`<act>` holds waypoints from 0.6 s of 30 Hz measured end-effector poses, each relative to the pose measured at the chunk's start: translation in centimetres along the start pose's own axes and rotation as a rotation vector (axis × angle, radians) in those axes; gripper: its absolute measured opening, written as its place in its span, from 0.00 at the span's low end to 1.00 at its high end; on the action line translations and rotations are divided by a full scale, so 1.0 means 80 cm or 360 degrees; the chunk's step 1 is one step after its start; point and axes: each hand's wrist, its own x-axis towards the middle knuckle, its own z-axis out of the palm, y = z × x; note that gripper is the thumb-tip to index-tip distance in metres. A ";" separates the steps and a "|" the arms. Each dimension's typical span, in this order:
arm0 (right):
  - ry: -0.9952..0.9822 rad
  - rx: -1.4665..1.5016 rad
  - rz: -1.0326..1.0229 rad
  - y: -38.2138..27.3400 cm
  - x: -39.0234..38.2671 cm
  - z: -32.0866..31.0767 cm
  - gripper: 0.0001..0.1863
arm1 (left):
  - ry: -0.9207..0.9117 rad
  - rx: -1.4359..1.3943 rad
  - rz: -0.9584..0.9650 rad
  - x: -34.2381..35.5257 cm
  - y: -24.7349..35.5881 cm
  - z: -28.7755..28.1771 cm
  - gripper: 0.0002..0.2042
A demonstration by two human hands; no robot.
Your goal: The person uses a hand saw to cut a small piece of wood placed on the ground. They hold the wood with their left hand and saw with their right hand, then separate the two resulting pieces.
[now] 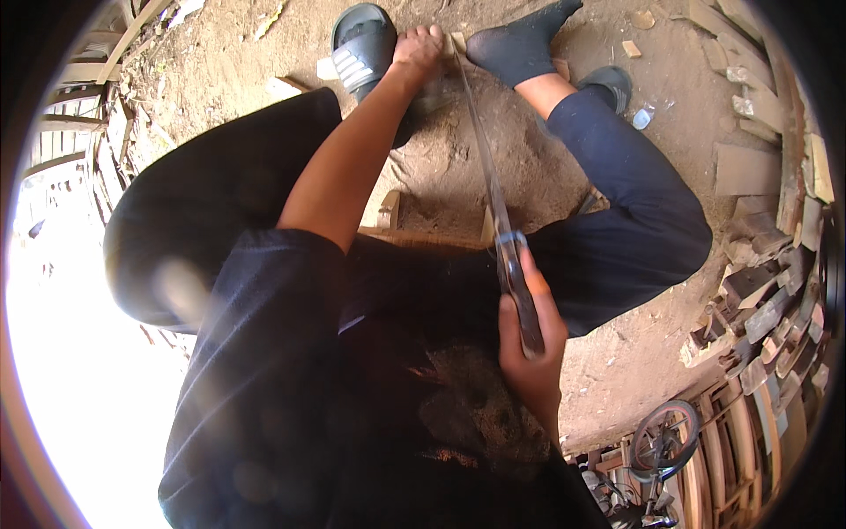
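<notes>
My right hand (531,335) grips the dark handle of a handsaw (485,150), whose long blade reaches forward to a small light wood piece (456,41) by my feet. My left hand (419,51) is up at that far end, fingers curled on or beside the piece; what it holds is hard to make out. It sits between a striped slide sandal (359,53) and my right foot (515,48) in a dark sock, which is near the blade's tip.
A low wooden seat (414,236) shows beneath me on the dirt ground (634,353). Stacked wood offcuts (762,291) line the right side, with a bicycle wheel (663,441) at lower right. A second sandal (608,86) lies behind my right foot; wooden frames (70,123) stand at left.
</notes>
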 end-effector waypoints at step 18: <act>-0.0019 0.0248 0.0008 0.029 0.025 -0.014 0.27 | -0.0030 -0.0037 -0.0001 0.000 -0.006 0.010 0.32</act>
